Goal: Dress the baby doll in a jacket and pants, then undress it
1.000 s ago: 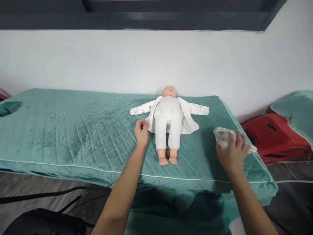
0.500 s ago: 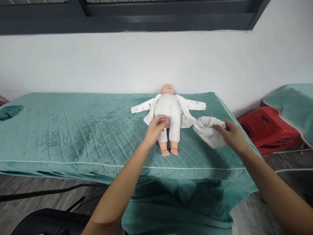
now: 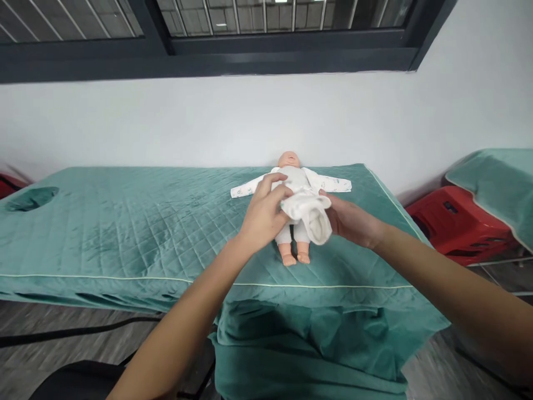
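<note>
A baby doll (image 3: 297,176) lies on its back on the green quilted bed, feet towards me. It wears white clothing, with an open white jacket (image 3: 331,183) whose printed sleeves spread to both sides. Over its lower body I hold a bunched white baby garment (image 3: 306,208) with a round, tube-like opening facing me. My left hand (image 3: 266,214) grips its left edge, thumb below and fingers curled above. My right hand (image 3: 352,219) has hold of the right edge, most of its fingers hidden behind the cloth. The exact kind of garment does not show.
The bed (image 3: 145,222) has a face hole (image 3: 33,199) at its left end and stands against a white wall (image 3: 200,122). Red plastic stools (image 3: 458,222) stand at the right beside another green-covered surface (image 3: 499,178). A dark-framed window (image 3: 266,58) is above.
My right hand has brought the white garment leftwards from beside the doll to over its legs. My left hand has moved slightly up and now holds the garment too. The view has tilted up.
</note>
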`<state>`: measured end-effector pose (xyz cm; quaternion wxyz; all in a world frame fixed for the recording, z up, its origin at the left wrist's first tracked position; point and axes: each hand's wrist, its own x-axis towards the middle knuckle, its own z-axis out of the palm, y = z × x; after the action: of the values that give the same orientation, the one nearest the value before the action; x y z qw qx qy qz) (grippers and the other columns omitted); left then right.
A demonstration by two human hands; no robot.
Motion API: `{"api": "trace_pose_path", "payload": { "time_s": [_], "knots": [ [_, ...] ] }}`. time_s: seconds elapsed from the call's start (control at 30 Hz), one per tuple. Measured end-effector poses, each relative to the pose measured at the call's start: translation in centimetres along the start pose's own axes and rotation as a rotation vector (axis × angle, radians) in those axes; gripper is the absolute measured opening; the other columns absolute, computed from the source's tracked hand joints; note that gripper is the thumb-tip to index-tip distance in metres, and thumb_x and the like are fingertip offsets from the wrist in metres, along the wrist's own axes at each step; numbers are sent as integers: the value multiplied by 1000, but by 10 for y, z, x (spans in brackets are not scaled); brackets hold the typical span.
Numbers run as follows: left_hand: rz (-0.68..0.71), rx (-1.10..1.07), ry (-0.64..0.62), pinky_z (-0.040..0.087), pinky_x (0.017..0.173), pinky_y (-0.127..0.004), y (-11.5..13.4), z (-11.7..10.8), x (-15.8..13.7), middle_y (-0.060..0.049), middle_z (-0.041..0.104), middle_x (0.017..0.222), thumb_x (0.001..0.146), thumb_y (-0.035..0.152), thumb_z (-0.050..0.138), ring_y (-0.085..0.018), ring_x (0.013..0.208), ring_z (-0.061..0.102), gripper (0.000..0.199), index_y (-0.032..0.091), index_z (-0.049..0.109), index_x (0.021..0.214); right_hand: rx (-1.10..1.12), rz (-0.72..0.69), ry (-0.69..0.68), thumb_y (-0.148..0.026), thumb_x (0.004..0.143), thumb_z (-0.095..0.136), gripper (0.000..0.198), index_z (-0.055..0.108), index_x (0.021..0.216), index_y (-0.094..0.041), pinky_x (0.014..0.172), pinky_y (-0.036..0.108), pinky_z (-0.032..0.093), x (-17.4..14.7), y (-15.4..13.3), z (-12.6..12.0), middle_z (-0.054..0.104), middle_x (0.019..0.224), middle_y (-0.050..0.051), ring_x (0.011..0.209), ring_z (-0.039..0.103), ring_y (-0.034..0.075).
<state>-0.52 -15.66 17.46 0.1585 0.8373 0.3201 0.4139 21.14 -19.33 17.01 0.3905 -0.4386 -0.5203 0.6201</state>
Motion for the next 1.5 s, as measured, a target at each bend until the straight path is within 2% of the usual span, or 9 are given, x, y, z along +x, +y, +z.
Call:
{"api": "trace_pose_path", "payload": {
  "time_s": [0.1,0.23,0.37,0.53,0.77,1.0,1.23,1.3,1.5],
  "knots": [
    [-55,-22,150,48,95,-39,7,-11,12,-3,63,102,83,11,62,-21,101,60,10,20,60,87,-162,-94,19,-67,96,44,58,60,128,-21,72,36,59,-4,-10,1,71,113,10,92,69,22],
    [-124,-179,203,47,78,-32,12,-20,31,2,51,70,81,9,64,-16,76,54,15,19,54,75,-683,-559,260,-60,85,70,67,50,141,-30,92,49,55,-15,-32,2,54,143,11,120,60,29],
    [-134,-361,246,49,77,-30,10,-23,41,2,54,74,82,11,65,-16,80,57,10,20,60,85,-1225,-893,342,-57,84,73,46,64,120,-30,104,54,45,-19,-44,12,57,139,8,128,52,33],
    [-21,-214,166,52,89,-35,12,-30,38,-1,67,114,84,12,60,-20,100,63,39,26,61,120,-1503,-977,339,-33,97,56,14,67,102,-26,96,49,46,-10,-49,16,65,125,8,112,59,28],
    [116,39,214,50,102,-40,18,-46,40,-6,65,125,92,24,56,-23,118,59,31,27,65,122,-1071,-1032,282,-35,94,64,11,65,92,-24,92,42,51,-9,-100,21,67,107,6,104,62,23],
    [-40,-534,298,53,85,-32,38,-66,52,0,71,94,91,43,65,-21,100,69,24,25,72,104,-486,-979,248,-38,86,76,21,61,84,-23,68,31,54,4,-126,22,64,81,0,74,62,15],
    [-85,-738,238,48,68,-26,48,-88,58,-1,69,79,86,41,74,-13,72,63,23,18,71,87,-382,-875,281,-44,81,81,26,64,84,-25,75,30,52,1,-125,24,66,83,-1,84,63,17],
    [-133,-728,178,47,66,-25,46,-91,58,-1,67,77,86,44,73,-13,70,62,26,18,71,86,-381,-842,240,-41,84,78,23,65,84,-22,70,28,49,0,-125,24,63,79,-2,75,60,13],
    [-356,-638,-346,48,56,-27,37,-88,52,-4,69,73,63,29,91,-17,64,65,28,16,73,80,-371,-699,98,-47,86,75,30,62,82,-20,64,25,44,-4,-130,23,59,76,-3,70,55,11]
  ]
}}
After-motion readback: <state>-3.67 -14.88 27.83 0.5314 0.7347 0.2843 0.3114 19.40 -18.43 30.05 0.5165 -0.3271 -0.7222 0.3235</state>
